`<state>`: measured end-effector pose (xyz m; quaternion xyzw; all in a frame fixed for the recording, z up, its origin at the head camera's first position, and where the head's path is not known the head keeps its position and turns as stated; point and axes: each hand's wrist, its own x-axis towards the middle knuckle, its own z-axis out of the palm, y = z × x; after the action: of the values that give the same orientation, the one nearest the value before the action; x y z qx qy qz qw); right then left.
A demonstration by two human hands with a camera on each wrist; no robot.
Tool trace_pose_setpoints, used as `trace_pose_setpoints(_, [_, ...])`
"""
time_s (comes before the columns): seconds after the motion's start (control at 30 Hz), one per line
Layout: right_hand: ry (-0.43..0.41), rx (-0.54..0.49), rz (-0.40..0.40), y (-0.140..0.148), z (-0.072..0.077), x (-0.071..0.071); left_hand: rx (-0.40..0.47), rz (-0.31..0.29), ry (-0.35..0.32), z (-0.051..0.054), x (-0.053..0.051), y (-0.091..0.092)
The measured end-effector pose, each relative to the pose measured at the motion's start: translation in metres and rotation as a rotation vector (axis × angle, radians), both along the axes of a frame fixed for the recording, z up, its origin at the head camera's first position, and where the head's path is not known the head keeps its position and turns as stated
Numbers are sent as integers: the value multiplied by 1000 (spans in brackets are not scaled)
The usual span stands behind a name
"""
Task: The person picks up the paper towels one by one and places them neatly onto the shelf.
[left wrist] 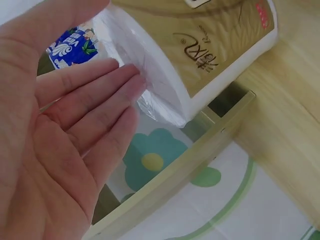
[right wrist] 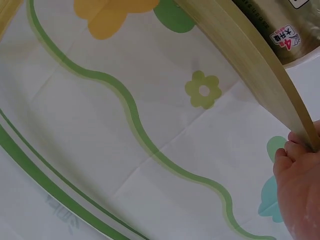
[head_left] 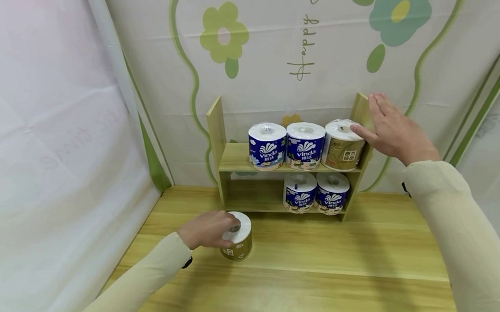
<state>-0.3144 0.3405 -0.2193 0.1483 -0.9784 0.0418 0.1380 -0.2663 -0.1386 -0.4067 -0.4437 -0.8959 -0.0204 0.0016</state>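
Note:
On the table a gold-wrapped toilet roll [head_left: 243, 251] stands upright in front of the shelf's left end. My left hand [head_left: 211, 229] is over its top, fingers by the core hole. In the left wrist view that hand [left wrist: 75, 120] has nearly straight fingers, tips at the roll's white end. My right hand [head_left: 402, 134] is at the right side panel of the small wooden shelf [head_left: 252, 157], its fingers straight and thumb towards another gold toilet roll [head_left: 343, 148] on the upper board. The right wrist view shows that hand [right wrist: 302, 185] at the panel's edge, partly cut off.
Two blue Vinda toilet rolls, a left one [head_left: 268, 148] and a middle one [head_left: 306, 147], share the upper board. Below stand two more blue rolls [head_left: 299, 195], towards the right. A flower-printed cloth [head_left: 268, 95] hangs behind the shelf on the wooden table [head_left: 303, 264].

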Motion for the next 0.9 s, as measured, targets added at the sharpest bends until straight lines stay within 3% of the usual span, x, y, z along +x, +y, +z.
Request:
trace_pose_setpoints(0.3, [6, -10, 5, -2, -2, 0, -42, 41, -24, -6, -2, 3])
trace_pose_setpoints(0.67, [11, -17, 0, 3, -3, -1, 60, 1, -2, -18, -4, 1])
trace_pose_setpoints(0.9, [-9, -15, -9, 1, -3, -2, 42, -7, 31, -21, -5, -1])
